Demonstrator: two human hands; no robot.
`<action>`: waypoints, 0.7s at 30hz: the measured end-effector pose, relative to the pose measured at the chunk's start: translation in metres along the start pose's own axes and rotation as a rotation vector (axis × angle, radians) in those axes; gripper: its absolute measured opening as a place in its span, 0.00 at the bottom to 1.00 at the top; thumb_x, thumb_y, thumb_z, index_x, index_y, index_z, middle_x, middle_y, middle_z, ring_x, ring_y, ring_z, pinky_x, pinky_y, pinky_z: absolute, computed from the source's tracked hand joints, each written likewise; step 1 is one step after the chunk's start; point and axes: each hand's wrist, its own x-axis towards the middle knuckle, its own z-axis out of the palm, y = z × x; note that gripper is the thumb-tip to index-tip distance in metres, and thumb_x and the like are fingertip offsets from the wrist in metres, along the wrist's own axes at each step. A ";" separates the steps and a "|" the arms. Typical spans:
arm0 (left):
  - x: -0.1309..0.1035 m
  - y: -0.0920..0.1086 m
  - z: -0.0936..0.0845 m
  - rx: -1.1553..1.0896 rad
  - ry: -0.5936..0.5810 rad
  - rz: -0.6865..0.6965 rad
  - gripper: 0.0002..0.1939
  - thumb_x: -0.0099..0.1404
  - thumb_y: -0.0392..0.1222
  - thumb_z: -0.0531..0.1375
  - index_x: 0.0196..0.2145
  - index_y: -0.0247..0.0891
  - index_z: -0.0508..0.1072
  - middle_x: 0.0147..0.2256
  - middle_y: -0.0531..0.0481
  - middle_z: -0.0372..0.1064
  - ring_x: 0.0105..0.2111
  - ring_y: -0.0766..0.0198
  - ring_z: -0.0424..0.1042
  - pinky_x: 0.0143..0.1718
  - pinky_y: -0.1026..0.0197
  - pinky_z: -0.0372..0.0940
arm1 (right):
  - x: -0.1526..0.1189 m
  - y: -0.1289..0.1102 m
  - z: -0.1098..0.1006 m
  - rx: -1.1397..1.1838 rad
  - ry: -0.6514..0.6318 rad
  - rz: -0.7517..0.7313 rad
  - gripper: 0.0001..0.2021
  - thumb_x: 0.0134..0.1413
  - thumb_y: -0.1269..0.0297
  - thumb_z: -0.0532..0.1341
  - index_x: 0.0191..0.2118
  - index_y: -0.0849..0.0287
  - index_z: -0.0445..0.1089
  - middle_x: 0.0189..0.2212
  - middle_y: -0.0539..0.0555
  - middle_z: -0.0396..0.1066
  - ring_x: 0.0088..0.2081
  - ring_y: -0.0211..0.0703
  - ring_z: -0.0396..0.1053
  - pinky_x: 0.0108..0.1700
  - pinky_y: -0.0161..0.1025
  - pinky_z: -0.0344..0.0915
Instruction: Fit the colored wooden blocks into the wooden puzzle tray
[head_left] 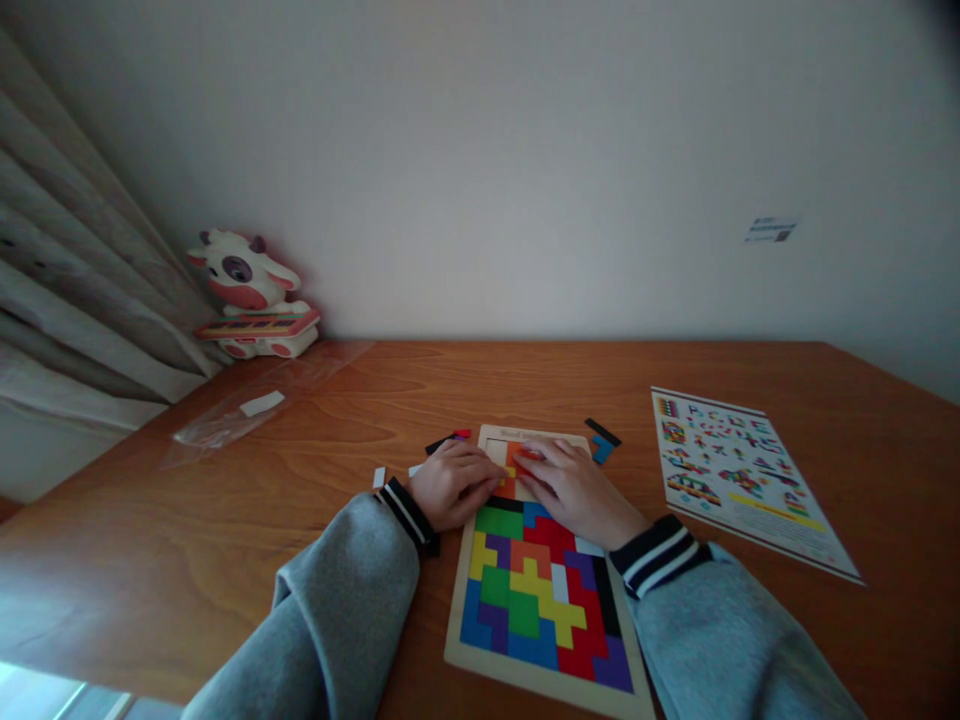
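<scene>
A wooden puzzle board [551, 685] lies on the table, its lower part filled with coloured block pieces. At its upper left, my left hand [456, 482] has its fingers bent together at a small yellow piece [509, 472]. My right hand [574, 485] rests over the upper right of the board, fingertips on an orange piece [511, 452]. Part of the upper board is hidden by both hands. Beside its top right corner lie a black piece [603, 432] and a blue piece [601, 449]. A red piece [463, 434] and a white piece [379, 478] are near my left hand.
A printed pattern sheet [739, 465] lies on the wooden table [225, 540] to the right. Clear plastic packaging [225, 424] is at the left, in front of a cow-shaped toy keyboard [259, 325]. Curtains [71, 270] hang at the far left.
</scene>
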 end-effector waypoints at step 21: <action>0.001 0.002 -0.004 -0.043 0.025 0.037 0.11 0.68 0.38 0.55 0.44 0.38 0.76 0.39 0.46 0.78 0.41 0.60 0.76 0.47 0.56 0.65 | 0.001 -0.001 0.005 0.103 0.070 0.017 0.12 0.61 0.67 0.59 0.48 0.54 0.75 0.47 0.59 0.71 0.49 0.50 0.69 0.53 0.51 0.68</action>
